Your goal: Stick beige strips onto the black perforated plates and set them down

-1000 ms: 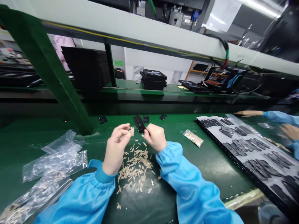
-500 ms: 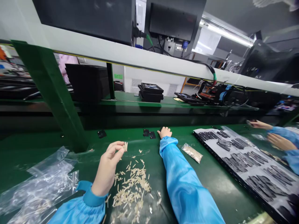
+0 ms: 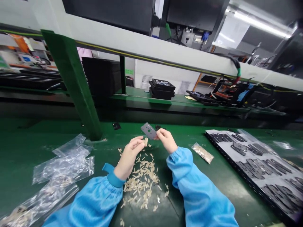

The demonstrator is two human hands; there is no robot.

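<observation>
Between thumb and fingers, my right hand [image 3: 166, 140] grips the edge of a thin dark grey plate [image 3: 148, 130] with holes and a square cutout. My left hand [image 3: 131, 154] pinches a few small beige strips [image 3: 146, 142] just below that plate. I cannot tell whether strips and plate touch. Under and in front of both hands, a loose pile of beige strips [image 3: 142, 179] is spread over the green table [image 3: 180, 189]. Behind my right hand lies a small black part [image 3: 157, 127], partly hidden. Another black part [image 3: 116, 126] sits farther left.
Clear plastic bags [image 3: 68, 167] lie at the left. A small bag of beige pieces [image 3: 202, 153] rests right of my right arm. Beyond it, a tray [image 3: 233, 170] holds rows of dark plates. A green post [image 3: 73, 85] and an overhead shelf beam [image 3: 142, 47] stand in front.
My right hand has come back toward my left hand and now holds the dark plate. My left hand still pinches strips. The view has shifted, and the other person's hands have left it.
</observation>
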